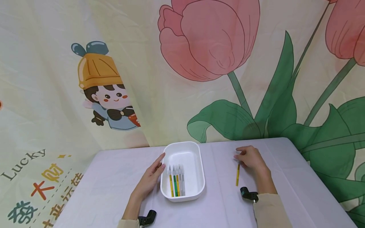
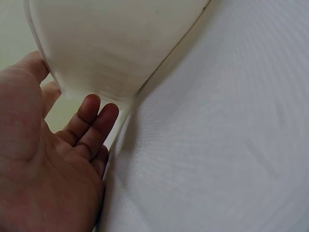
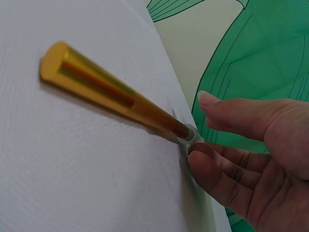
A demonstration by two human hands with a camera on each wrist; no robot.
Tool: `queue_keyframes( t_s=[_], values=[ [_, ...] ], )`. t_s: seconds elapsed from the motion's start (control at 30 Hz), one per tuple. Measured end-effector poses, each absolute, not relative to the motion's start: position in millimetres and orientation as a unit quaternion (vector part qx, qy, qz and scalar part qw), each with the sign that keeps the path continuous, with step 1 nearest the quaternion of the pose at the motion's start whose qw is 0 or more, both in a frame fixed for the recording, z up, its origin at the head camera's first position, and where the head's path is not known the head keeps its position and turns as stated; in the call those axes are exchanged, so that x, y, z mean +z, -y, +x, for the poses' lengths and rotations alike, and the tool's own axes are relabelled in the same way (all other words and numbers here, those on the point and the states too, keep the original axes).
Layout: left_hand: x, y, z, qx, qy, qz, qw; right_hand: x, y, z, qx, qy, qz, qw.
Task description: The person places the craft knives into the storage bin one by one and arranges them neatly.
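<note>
A white tray [image 1: 201,171] stands near the middle of the table. Several slim craft knives [image 1: 175,185] with clear caps lie side by side in it, gold, green and silver. At the tray's left side is my left hand [image 1: 149,177], its fingertips against the rim and outer wall; the left wrist view shows the tray wall [image 2: 111,43] beside loosely bent fingers. A gold craft knife [image 3: 101,79] lies on the cloth to the right of the tray. My right hand [image 1: 252,160] is at its capped end, fingertips touching the clear cap [image 3: 186,134], thumb held apart.
A pale cloth [image 1: 218,209] covers the table. Behind it hangs a printed backdrop [image 1: 159,104] with tulips and a cartoon figure, close to the table's back edge. A small black device [image 1: 249,193] sits at each wrist.
</note>
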State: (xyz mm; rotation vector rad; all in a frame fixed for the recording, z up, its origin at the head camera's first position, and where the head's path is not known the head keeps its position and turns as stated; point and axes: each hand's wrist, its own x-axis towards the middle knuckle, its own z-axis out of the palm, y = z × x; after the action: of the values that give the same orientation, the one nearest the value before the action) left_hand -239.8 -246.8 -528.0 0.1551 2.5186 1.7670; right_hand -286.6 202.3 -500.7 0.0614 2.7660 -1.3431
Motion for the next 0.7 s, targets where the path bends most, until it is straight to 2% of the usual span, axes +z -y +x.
queue_keyframes(
  t_s=[0.7],
  values=[
    [-527.5, 246.7, -240.6, 0.569, -0.82, 0.05, 0.032, -502.8, -198.6, -285.2, -0.44, -0.897, 0.009, 0.046]
  ],
)
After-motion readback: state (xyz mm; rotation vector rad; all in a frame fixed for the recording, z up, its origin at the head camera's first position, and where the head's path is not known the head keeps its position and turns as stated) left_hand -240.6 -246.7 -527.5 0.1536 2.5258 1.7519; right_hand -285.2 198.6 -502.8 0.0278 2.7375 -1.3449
